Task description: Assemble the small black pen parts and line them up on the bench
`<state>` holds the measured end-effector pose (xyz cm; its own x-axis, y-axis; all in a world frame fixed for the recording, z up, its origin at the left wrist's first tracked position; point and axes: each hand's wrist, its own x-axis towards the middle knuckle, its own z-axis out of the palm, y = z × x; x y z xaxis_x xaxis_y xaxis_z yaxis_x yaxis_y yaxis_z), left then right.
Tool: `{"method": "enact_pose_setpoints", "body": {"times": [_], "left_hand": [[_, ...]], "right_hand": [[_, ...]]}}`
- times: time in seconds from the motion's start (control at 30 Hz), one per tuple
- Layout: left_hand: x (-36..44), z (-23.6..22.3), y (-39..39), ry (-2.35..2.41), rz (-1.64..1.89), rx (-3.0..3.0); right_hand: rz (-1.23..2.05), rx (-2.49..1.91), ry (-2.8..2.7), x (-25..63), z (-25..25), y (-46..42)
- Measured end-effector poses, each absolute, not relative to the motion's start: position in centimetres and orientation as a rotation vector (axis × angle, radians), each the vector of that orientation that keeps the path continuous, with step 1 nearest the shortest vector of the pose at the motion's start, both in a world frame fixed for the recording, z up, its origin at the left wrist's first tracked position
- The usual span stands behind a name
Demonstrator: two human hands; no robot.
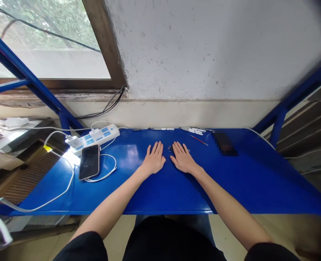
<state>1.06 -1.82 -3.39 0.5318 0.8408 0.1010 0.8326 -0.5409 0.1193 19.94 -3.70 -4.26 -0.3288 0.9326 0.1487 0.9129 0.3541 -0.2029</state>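
Black sleeves [80,250] enter at the bottom of the view, with a dark-clothed lap [171,243] between them, and bare forearms reach forward onto a blue steel desk [239,188]. The left hand [155,158] and the right hand [183,158] lie palm down and flat, fingers lightly spread, holding nothing. Between them, just beside the right hand's fingers [178,145], sits a tiny cluster of small dark parts [170,148], too small to identify. These parts lie loose on the desk, and neither hand has any piece in it, so the view shows no handling under way.

At about 1 o'clock from the hands, a thin red-handled tool [199,140] lies at a slant. Behind it, a row of white sticks [195,131] lies near the foot of a scuffed concrete wall [204,54]. A pixelated dark patch [225,144] hides whatever lies at 2 o'clock. At 10 o'clock, a smartphone [89,162] lies face up beside a white power strip [104,133] with a white charger [74,142] plugged in, and a white cable [104,170] curves around the phone's lower end. A window [46,40] fills the upper left.
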Motion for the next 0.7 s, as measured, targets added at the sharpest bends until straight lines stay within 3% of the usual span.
{"method": "enact_pose_setpoints", "body": {"times": [0.23,0.7], "left_hand": [[-2.1,-2.7,0.7,1.713,0.112,2.485],[-2.1,-0.9,0.3,1.765,0.193,2.432]], "right_hand": [[0.159,-1.931,-2.243,23.7,-4.3,-2.0],[0.191,-1.902,-2.148,23.2,-3.8,-2.8]]}}
